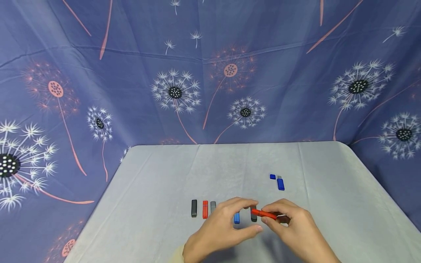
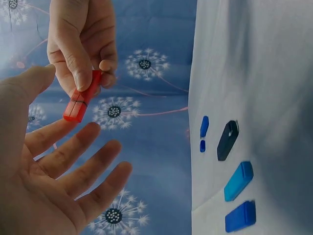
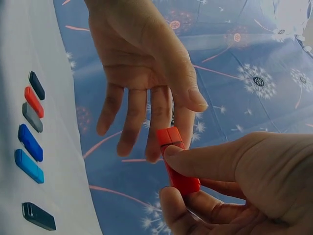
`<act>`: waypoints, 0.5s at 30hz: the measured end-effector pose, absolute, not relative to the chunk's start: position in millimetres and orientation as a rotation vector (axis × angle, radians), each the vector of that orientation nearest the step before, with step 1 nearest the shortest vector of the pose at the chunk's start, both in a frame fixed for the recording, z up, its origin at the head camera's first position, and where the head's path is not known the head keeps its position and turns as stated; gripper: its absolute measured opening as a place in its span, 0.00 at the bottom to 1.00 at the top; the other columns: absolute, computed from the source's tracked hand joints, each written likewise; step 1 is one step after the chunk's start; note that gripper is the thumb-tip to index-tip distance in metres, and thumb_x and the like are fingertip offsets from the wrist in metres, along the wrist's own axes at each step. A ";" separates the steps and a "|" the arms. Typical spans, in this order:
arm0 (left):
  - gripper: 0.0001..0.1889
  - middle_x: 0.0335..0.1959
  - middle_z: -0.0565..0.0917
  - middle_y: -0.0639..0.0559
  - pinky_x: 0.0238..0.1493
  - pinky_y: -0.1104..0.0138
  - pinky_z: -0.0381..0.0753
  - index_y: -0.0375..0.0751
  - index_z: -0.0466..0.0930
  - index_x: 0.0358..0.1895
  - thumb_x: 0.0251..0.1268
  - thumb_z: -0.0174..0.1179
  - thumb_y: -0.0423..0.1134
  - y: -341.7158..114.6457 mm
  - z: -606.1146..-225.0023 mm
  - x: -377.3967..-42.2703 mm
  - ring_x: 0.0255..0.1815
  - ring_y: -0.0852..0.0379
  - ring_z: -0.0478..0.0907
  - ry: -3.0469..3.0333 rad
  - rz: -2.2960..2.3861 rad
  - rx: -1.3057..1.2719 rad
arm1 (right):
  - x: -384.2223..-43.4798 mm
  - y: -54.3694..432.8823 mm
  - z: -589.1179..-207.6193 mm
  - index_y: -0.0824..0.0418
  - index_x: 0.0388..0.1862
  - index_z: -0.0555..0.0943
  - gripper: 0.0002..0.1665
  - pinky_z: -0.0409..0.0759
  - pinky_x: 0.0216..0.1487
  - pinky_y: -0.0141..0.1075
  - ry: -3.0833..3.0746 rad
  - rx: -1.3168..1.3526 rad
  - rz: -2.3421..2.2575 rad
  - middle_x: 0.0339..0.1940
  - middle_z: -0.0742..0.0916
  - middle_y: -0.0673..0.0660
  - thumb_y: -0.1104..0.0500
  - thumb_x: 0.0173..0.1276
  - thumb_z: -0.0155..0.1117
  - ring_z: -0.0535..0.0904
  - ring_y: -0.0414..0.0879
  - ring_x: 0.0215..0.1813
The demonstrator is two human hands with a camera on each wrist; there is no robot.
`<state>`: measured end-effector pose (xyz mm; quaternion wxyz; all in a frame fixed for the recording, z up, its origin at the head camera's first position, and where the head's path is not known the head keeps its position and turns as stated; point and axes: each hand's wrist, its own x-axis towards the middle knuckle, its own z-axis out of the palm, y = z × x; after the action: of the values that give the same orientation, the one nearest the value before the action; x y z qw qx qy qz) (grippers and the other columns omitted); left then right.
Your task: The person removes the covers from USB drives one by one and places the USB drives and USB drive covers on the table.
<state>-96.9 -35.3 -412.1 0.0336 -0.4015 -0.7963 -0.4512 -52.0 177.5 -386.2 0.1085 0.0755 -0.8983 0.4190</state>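
My right hand pinches a red USB stick between thumb and fingers, its capped end pointing at my left hand. The left hand's fingers are spread and relaxed, with nothing held. In the left wrist view its index fingertip lies close to the cap of the red stick; whether they touch I cannot tell. Below the hands, a black USB stick and a light blue one lie on the table. A darker blue stick beside them shows in the right wrist view, hidden by my left hand in the head view.
Left of my hands lie a black stick, another red stick and a grey one, in the same row. Farther back, an uncapped blue USB stick lies beside its blue cap. A patterned blue cloth surrounds the pale table.
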 end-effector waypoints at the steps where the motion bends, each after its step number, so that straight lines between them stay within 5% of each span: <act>1: 0.24 0.62 0.83 0.62 0.59 0.69 0.81 0.54 0.79 0.67 0.71 0.66 0.53 -37.2 -412.0 -96.6 0.61 0.67 0.80 -2.447 -1.378 -1.238 | -52.0 176.5 -386.4 0.40 0.35 0.87 0.18 0.84 0.33 0.31 -2.636 0.235 1.239 0.35 0.86 0.37 0.64 0.56 0.82 0.82 0.31 0.35; 15: 0.18 0.49 0.89 0.60 0.46 0.80 0.79 0.50 0.84 0.60 0.71 0.67 0.49 -56.5 -407.6 -96.4 0.45 0.72 0.81 -2.389 -1.289 -1.257 | -51.1 171.8 -389.4 0.44 0.40 0.88 0.14 0.85 0.35 0.31 -2.531 0.549 1.347 0.39 0.87 0.41 0.64 0.62 0.77 0.82 0.32 0.38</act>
<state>-96.4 -56.5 -407.6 0.0752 -0.4189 -0.7964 -0.4297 -51.1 171.8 -389.4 0.1111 0.1870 -0.8617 0.4584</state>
